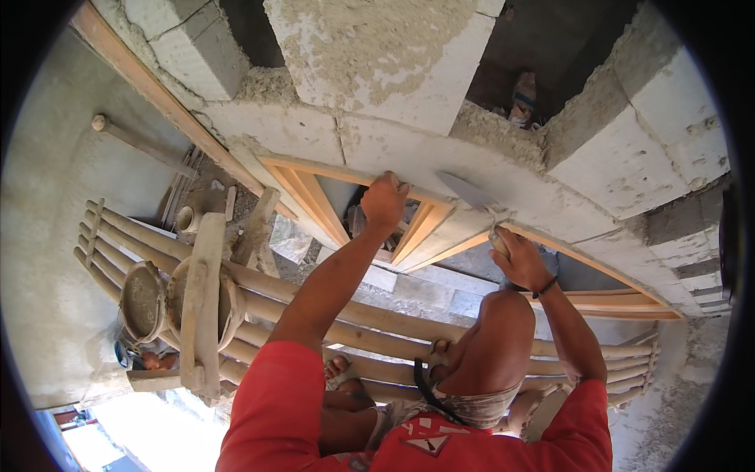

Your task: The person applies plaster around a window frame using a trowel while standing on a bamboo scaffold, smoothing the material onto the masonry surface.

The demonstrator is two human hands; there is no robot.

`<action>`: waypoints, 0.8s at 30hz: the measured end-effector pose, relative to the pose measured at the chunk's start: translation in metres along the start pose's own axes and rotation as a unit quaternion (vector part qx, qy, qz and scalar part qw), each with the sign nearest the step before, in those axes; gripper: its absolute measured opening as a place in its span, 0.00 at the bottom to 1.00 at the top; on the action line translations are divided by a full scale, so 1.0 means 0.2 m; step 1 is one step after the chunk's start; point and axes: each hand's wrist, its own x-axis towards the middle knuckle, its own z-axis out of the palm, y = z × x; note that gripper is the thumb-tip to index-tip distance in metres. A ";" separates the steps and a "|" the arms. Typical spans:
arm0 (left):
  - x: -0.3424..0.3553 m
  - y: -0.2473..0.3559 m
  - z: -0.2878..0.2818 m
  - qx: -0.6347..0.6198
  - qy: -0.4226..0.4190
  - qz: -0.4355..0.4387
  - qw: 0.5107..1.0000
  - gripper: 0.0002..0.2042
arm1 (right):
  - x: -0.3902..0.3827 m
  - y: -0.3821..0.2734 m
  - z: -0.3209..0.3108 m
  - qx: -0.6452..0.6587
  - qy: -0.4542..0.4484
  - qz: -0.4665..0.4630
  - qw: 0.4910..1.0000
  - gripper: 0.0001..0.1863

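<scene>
My right hand [521, 259] is closed around the handle of a pointed trowel [462, 190]. The trowel's grey blade lies close against the pale block wall [409, 153], just above the wooden window frames. To its left, my left hand [384, 203] is closed at the upper edge of the left wooden window frame [322, 169], its fingers curled over the wood. A second wooden window frame [586, 253] sits in the wall beneath and right of my right hand. Rough mortar [370, 47] covers part of a block higher up.
I squat on a scaffold of bamboo poles [362, 338]. At its left stand two round containers, one a bucket of grey mortar [143, 303], with an upright plank [203, 299] beside them. A long wooden batten [157, 90] runs along the wall. Dark openings [543, 55] gap between the upper blocks.
</scene>
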 end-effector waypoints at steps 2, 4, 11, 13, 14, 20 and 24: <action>-0.01 0.03 0.00 -0.017 0.005 -0.081 0.997 0.18 | -0.01 0.01 0.02 0.015 -0.017 0.025 0.999 0.27; -0.02 0.07 -0.01 -0.040 -0.017 -0.128 0.991 0.22 | -0.03 0.03 0.03 0.014 -0.018 0.024 0.999 0.27; 0.01 0.00 -0.03 -0.077 -0.022 -0.141 0.987 0.19 | -0.07 0.06 0.04 0.022 -0.010 0.030 0.999 0.26; -0.01 0.04 -0.01 -0.083 -0.017 -0.132 0.988 0.17 | -0.10 0.11 0.05 0.021 -0.005 0.037 0.999 0.27; -0.01 0.05 0.00 -0.083 -0.005 -0.129 0.988 0.17 | -0.12 0.12 0.06 0.020 -0.003 0.041 0.999 0.27; -0.03 0.07 0.07 -0.102 0.049 -0.149 0.982 0.13 | -0.17 0.17 0.03 -0.010 0.025 0.031 0.999 0.27; -0.01 0.03 0.07 -0.110 0.078 -0.174 0.975 0.09 | -0.11 0.05 -0.05 -0.041 0.067 -0.020 0.997 0.27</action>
